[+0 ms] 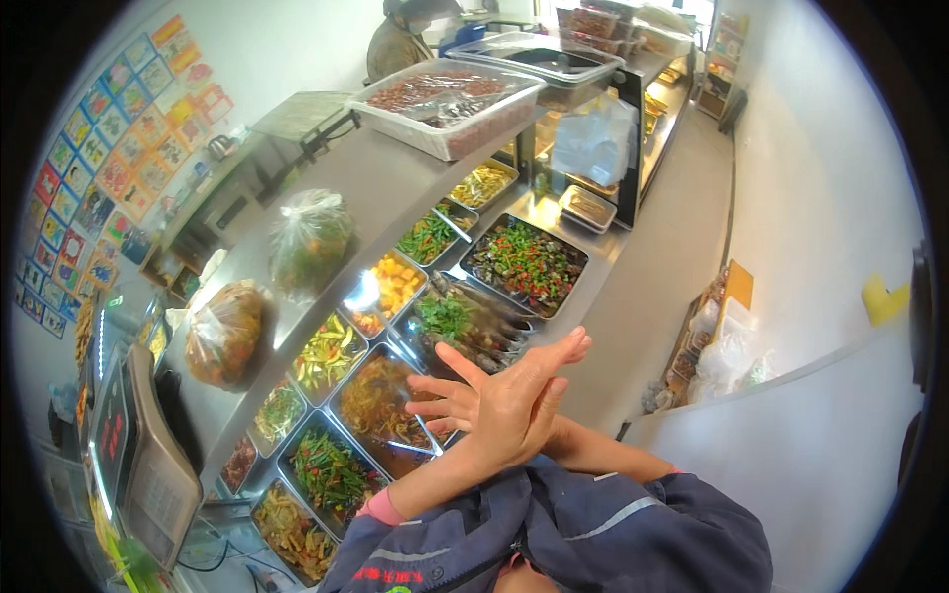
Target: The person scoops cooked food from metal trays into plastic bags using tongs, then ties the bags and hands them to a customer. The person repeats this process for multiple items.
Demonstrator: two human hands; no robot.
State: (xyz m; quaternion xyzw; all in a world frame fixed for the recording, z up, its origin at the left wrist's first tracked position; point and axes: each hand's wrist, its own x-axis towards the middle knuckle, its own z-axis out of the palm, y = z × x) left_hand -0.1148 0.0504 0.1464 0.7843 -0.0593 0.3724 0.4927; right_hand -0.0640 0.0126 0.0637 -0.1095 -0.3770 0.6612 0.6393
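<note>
Centrally, the left hand [524, 400] lies crossed over the right hand [440, 395] at the wrists. All fingers are spread open and hold nothing. The crossed hands hover above the tray of brown stew [374, 400] and beside the tray of fish with greens [465, 326], touching neither. Judged from this pose, no dish is yet being handled; reaching any tray would first call for uncrossing the wrists and lowering one open hand.

Around these trays, further steel trays of green beans [326, 469], yellow cubes [395, 282] and a red-and-green dish [524, 262] sit sunk in the steel bench [643, 287].

Packages:
- On the raised shelf to the left stand two knotted clear plastic bags, one with green contents [308, 242] and one with orange-brown contents [225, 331].
- Farther along rests a clear rectangular tub [445, 104] of reddish-brown food.
- A white plastic bag [593, 138] hangs by the glass case.
- More clear bags [722, 341] are heaped on the floor at right, beside an orange board [737, 284].

Signs: a grid of small square cards [109, 163] in many colours covers the left wall. A scale with a red lit display [112, 432] stands at the near left.
</note>
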